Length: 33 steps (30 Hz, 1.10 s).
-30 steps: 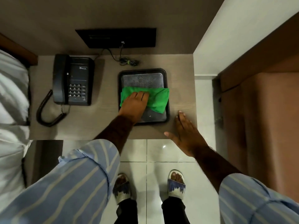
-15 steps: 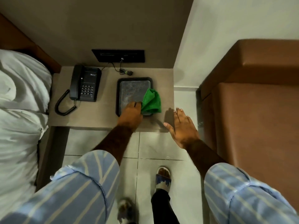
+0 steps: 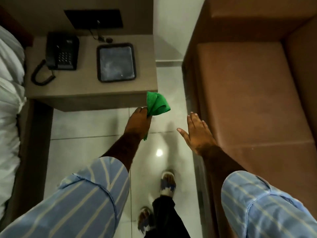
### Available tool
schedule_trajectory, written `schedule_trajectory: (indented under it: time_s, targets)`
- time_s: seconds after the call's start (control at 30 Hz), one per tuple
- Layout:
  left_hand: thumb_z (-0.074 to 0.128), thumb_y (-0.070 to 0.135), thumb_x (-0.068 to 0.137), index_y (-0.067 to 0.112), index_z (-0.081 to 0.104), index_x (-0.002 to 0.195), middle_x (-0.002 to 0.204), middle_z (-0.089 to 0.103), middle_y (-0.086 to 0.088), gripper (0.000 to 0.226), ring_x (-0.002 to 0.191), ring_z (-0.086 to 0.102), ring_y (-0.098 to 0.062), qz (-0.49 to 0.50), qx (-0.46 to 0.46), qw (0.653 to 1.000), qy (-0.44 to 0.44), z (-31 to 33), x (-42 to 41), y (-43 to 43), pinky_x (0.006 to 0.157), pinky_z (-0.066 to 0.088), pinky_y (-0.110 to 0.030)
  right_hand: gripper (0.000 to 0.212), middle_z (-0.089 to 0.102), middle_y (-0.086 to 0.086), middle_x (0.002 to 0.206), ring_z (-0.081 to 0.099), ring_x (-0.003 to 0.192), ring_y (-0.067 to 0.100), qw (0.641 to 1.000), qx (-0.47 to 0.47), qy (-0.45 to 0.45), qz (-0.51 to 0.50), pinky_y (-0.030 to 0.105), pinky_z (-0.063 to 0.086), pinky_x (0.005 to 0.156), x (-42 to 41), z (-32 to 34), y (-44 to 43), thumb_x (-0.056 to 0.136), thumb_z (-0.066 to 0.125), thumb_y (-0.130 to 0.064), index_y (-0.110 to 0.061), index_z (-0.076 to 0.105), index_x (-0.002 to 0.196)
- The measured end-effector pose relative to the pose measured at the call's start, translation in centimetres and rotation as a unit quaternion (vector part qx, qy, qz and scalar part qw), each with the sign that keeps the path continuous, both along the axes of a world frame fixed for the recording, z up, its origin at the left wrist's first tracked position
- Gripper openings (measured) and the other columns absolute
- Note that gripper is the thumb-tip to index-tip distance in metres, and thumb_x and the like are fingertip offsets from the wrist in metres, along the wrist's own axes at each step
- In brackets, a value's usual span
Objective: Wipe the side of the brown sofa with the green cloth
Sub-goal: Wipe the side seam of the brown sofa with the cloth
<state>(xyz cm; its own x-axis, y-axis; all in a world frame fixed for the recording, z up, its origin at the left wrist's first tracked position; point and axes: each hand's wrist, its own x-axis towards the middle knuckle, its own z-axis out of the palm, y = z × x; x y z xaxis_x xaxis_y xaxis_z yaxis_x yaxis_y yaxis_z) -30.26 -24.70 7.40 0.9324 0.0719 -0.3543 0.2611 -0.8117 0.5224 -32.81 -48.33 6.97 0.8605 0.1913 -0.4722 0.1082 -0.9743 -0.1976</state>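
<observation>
My left hand (image 3: pixel 139 121) grips the bunched green cloth (image 3: pixel 157 104) in the air above the floor, just off the front right corner of the bedside table. The brown sofa (image 3: pixel 248 93) fills the right side of the view, its side panel (image 3: pixel 191 79) facing the gap beside the table. My right hand (image 3: pixel 197 133) is flat and open with fingers spread, hovering close to the sofa's near left edge; I cannot tell whether it touches. The cloth is apart from the sofa.
A bedside table (image 3: pixel 82 90) holds a black telephone (image 3: pixel 61 50) and a dark tray (image 3: pixel 116 63). White bedding (image 3: pixel 9 93) lies at the left. Glossy floor tiles (image 3: pixel 159 152) run between table and sofa, where my sandalled feet (image 3: pixel 168 183) stand.
My left hand has lifted the green cloth off the tray and carried it rightward past the table's edge. My right hand left the table and moved toward the sofa. The view shifted right.
</observation>
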Motion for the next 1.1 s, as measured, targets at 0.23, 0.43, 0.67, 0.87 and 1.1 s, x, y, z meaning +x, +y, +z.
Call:
schedule_trajectory:
  time_s: [0.23,0.43,0.67,0.87,1.1]
  targets:
    - [0.055,0.026,0.096,0.008,0.062,0.106,0.1,0.067,-0.013,0.022,0.092,0.064,-0.03,0.04,-0.11,0.991,0.07,-10.2,-9.6,-9.2,0.085,0.056,-0.045,0.107,0.013,0.018,0.176,0.013,0.163,0.033,0.998,-0.036,-0.01,-0.057,0.051,0.018,0.131,-8.1,-8.8,-12.7,0.09,0.009,-0.079,-0.003,0.021,0.165]
    - [0.059,0.019,0.096,0.007,0.063,0.108,0.099,0.068,-0.007,0.018,0.09,0.064,-0.021,0.189,-0.199,0.951,0.141,-21.7,-15.3,-17.7,0.084,0.055,-0.034,0.077,0.011,0.015,0.177,0.012,0.164,0.028,0.976,-0.095,-0.189,0.054,0.052,0.018,0.132,-10.6,-17.7,-18.5,0.107,0.036,-0.051,-0.005,0.017,0.166]
    - [0.058,0.02,0.094,0.004,0.063,0.117,0.113,0.068,-0.012,0.028,0.096,0.065,-0.027,0.299,-0.246,0.884,0.263,-31.9,-14.3,-27.4,0.081,0.051,-0.03,0.072,0.011,0.013,0.177,0.007,0.165,0.027,0.96,-0.082,-0.265,0.046,0.053,0.012,0.133,-10.8,-20.6,-19.3,0.106,0.04,-0.037,-0.009,0.016,0.167]
    - [0.061,0.034,0.086,0.009,0.07,0.104,0.107,0.074,-0.015,0.032,0.096,0.07,-0.035,0.374,-0.294,0.835,0.278,-35.4,-9.7,-31.5,0.089,0.059,-0.043,0.072,0.016,0.014,0.176,0.012,0.164,0.027,0.946,-0.103,-0.305,0.047,0.051,0.013,0.133,-10.9,-21.9,-19.5,0.106,0.041,-0.038,-0.009,0.017,0.167]
    - [0.059,0.043,0.084,0.026,0.071,0.107,0.1,0.078,0.001,0.031,0.094,0.073,-0.018,0.376,-0.396,0.829,0.124,-32.3,-16.7,-33.3,0.086,0.06,-0.045,0.071,0.015,0.012,0.176,0.012,0.164,0.026,0.944,-0.097,-0.313,0.048,0.051,0.014,0.133,-10.9,-22.0,-19.5,0.106,0.039,-0.037,-0.01,0.015,0.167]
